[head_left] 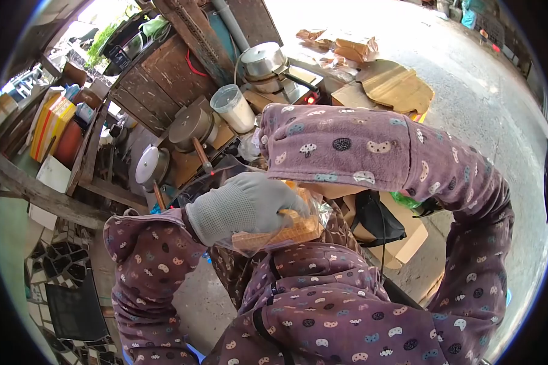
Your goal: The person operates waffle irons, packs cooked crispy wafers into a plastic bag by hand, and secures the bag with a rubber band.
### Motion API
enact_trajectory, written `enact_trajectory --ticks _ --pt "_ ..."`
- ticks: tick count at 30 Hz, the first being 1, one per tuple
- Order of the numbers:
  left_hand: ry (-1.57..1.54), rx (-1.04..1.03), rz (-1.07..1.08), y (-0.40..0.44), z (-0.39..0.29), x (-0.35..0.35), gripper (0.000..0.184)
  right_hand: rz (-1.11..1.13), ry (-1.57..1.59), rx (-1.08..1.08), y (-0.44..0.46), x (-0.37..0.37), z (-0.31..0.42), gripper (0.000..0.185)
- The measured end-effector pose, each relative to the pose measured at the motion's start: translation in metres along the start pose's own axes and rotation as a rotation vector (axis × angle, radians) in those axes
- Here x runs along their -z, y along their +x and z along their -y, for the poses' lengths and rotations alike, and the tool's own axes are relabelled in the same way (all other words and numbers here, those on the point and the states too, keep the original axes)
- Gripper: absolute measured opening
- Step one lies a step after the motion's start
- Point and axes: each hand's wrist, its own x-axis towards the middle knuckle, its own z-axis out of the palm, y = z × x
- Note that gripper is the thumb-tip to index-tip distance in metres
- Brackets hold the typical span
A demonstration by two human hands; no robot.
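Observation:
My left hand (246, 205), in a grey knit glove, has its fingers bent over golden, waffle-textured pieces (280, 233) in a clear plastic bag (262, 244) above my lap. The pieces show below and to the right of the glove. My right hand is hidden behind the wide purple patterned sleeve (347, 146), which reaches across to the top of the bag. A black pouch (376, 218) lies to the right of the bag.
Round lidded irons with wooden handles (192, 128) stand ahead on the left, beside a white tub (233, 108). Farther back are a silver pan (263, 59) and a wooden board (396, 87). Wooden shelving (42, 191) borders the left side.

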Motion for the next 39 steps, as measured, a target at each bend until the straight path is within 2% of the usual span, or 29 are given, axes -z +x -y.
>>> enact_trajectory --ticks 4,10,16,19,21,22,25,27,30,31,34,39 --pt "0.003 -0.039 -0.048 0.001 -0.001 0.004 0.025 0.003 0.007 -0.014 -0.003 0.001 -0.002 0.043" --pt "0.089 -0.001 -0.306 -0.001 0.009 -0.004 0.026 0.006 0.013 -0.029 -0.002 0.000 0.005 0.042" --pt "0.047 -0.164 -0.395 0.000 0.021 -0.027 0.026 0.019 0.064 -0.076 -0.002 -0.001 0.005 0.041" --pt "0.077 0.089 -0.225 -0.019 -0.010 0.012 0.025 -0.005 0.192 -0.151 -0.002 0.002 0.009 0.040" --pt "0.008 0.064 -0.278 -0.035 -0.010 0.027 0.021 -0.041 0.317 -0.245 -0.005 0.006 0.012 0.040" --pt "-0.028 0.051 -0.304 -0.043 -0.009 0.032 0.019 -0.026 0.278 -0.252 -0.007 0.006 0.012 0.040" --pt "0.167 0.099 -0.366 -0.052 -0.008 0.030 0.020 0.084 -0.448 -0.030 -0.017 -0.006 -0.020 0.025" --pt "0.303 0.204 -0.334 -0.048 -0.007 0.016 0.023 0.147 -0.470 -0.092 -0.006 -0.002 -0.008 0.025" --pt "0.230 0.345 -0.099 -0.038 -0.010 0.010 0.024 0.196 -0.485 -0.143 0.004 -0.002 -0.001 0.025" --pt "0.106 0.220 -0.016 -0.036 -0.002 0.009 0.024 0.203 -0.487 -0.156 0.005 -0.002 0.000 0.024" --pt "-0.099 0.108 -0.047 -0.041 0.001 0.001 0.024 0.231 -0.489 -0.201 0.004 0.001 0.002 0.024" --pt "-0.147 0.135 -0.122 -0.035 0.013 -0.007 0.021 0.172 -0.436 -0.093 -0.001 0.001 -0.006 0.021"
